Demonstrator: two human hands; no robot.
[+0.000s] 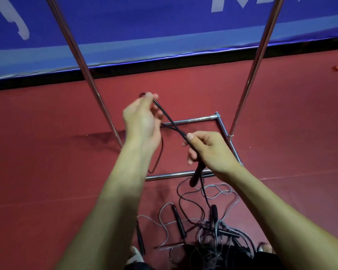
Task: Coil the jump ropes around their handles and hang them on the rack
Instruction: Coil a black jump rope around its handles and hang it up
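1. On the red floor (47,152) the rack (185,120) stands empty of ropes.
2. We are coiling: our right hand (209,151) grips the black handle (196,175), and our left hand (142,121) pinches the rope (172,121).
3. Next, we judge, wind it around the handle; the other ropes (213,227) wait below.

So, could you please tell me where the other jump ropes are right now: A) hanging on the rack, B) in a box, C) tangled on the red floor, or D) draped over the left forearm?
C: the loose jump ropes lie tangled on the red floor, on the near side of the chrome rack.
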